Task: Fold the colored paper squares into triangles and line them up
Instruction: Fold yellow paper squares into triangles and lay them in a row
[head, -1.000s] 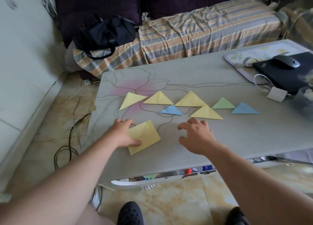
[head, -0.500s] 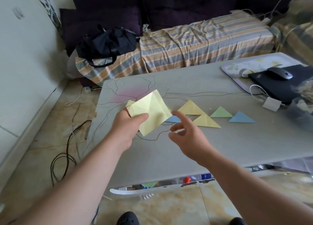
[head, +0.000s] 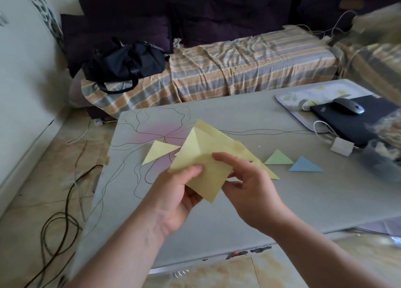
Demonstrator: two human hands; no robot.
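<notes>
A creased yellow paper square [head: 204, 157] is held in the air above the grey table [head: 303, 192]. My left hand [head: 173, 192] pinches its lower left edge. My right hand [head: 247, 183] grips its right corner with thumb and fingers. Behind the paper, folded triangles lie in a row on the table: a yellow one [head: 158, 152] at the left, a green one [head: 278, 158] and a blue one [head: 304, 165] at the right. Parts of other yellow triangles [head: 263, 168] show past the held sheet; the rest of the row is hidden.
A tray [head: 290, 101], a black laptop [head: 351, 122] with a mouse [head: 348, 108] and a white charger [head: 341, 146] occupy the table's right end. A striped sofa with a black bag [head: 128, 64] stands behind. Cables [head: 56, 220] lie on the floor at left.
My left hand lifted the yellow square off the table and brought it toward me. My right hand rose from the table and took hold of the sheet's right corner.
</notes>
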